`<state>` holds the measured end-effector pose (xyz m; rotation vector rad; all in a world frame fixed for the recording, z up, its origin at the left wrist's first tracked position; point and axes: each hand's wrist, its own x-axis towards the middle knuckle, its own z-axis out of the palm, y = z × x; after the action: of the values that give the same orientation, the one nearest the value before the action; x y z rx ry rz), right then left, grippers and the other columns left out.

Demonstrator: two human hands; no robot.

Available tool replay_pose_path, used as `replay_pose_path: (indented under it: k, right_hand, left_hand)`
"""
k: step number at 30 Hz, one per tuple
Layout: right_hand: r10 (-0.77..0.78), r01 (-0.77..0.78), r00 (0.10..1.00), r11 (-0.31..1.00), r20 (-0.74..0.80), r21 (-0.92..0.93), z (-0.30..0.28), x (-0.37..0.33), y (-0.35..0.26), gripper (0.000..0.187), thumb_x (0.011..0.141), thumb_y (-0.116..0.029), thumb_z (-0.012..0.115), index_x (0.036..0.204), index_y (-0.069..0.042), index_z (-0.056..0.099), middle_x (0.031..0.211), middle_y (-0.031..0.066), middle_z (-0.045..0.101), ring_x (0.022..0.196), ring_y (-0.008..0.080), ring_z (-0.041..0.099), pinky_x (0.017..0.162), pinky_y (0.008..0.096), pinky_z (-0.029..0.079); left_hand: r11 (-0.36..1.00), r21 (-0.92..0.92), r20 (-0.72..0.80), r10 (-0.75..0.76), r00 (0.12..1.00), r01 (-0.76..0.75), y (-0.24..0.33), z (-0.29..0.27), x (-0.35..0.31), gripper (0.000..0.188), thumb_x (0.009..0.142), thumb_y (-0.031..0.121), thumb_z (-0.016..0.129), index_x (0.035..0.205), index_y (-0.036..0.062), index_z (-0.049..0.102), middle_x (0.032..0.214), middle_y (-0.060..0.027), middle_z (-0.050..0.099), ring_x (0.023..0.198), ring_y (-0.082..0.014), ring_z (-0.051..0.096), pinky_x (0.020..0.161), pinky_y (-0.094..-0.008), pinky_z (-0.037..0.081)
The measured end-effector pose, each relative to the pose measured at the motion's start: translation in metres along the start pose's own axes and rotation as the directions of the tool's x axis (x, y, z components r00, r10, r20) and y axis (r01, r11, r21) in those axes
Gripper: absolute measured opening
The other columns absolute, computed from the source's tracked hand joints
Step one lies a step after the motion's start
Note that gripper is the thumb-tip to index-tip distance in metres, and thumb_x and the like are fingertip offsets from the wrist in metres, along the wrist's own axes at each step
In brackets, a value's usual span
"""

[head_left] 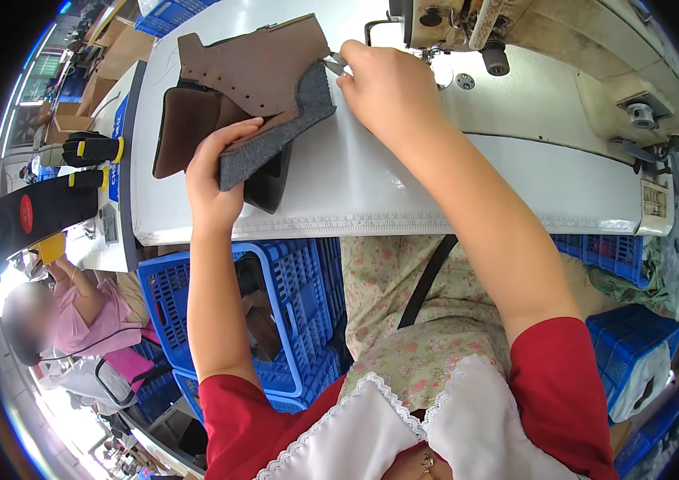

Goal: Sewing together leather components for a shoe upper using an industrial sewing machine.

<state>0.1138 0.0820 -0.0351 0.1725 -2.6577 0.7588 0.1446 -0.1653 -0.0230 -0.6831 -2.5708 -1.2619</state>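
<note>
Brown leather boot upper pieces (263,68), with a row of small holes and a dark grey fuzzy strip (275,144) along one edge, rest on the white sewing table. Wrapped around the lower end of that strip is my left hand (219,164), its thumb on the grey side and fingers on the brown leather. My right hand (391,84) is closed on a small metal blade-like tool, probably thread snips (334,64). Its tip meets the upper's right edge, near the top of the grey strip. Most of the tool is hidden in my fist.
A sewing machine (547,48) stands at the far right, its needle area just beyond my right hand. Blue plastic crates (291,312) with brown pieces sit below the table's front edge. Another person in a pink top (95,316) works at the left.
</note>
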Motion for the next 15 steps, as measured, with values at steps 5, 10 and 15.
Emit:
replay_pose_path:
  k: [5,10,15]
  right_hand:
    - [-0.018,0.018,1.0,0.999,-0.004,0.036,0.001,-0.001,0.001,0.016,0.084,-0.019,0.066,0.096,-0.008,0.066,0.075,0.0156,0.068,0.076,0.0357,0.067,0.068,0.0459,0.053]
    - [0.019,-0.052,0.96,0.993,0.279,0.11,-0.042,-0.055,0.026,0.022,0.083,-0.021,0.069,0.102,-0.009,0.066,0.08,0.0143,0.069,0.077,0.0331,0.068,0.071,0.0424,0.054]
    - [0.214,-0.266,0.959,0.908,0.188,0.324,-0.123,-0.13,0.081,0.031,0.085,-0.019,0.07,0.113,-0.007,0.065,0.091,0.0102,0.07,0.08,0.0241,0.068,0.074,0.0347,0.053]
  left_hand:
    - [1.0,-0.02,-0.028,0.022,0.999,-0.022,0.001,0.002,0.0,0.024,0.085,0.005,0.059,0.107,-0.0023,0.065,0.114,-0.0137,0.07,0.107,-0.0232,0.065,0.097,-0.0318,0.046]
    - [0.999,0.043,-0.051,0.02,0.999,-0.018,-0.001,0.016,0.006,0.03,0.081,-0.005,0.057,0.108,0.0003,0.068,0.111,-0.0111,0.072,0.105,-0.0233,0.066,0.096,-0.0314,0.047]
    - [0.996,0.074,-0.057,-0.048,0.997,0.052,0.004,0.008,-0.003,0.031,0.087,-0.008,0.05,0.112,-0.0005,0.067,0.114,-0.0108,0.07,0.108,-0.0217,0.065,0.099,-0.0322,0.046]
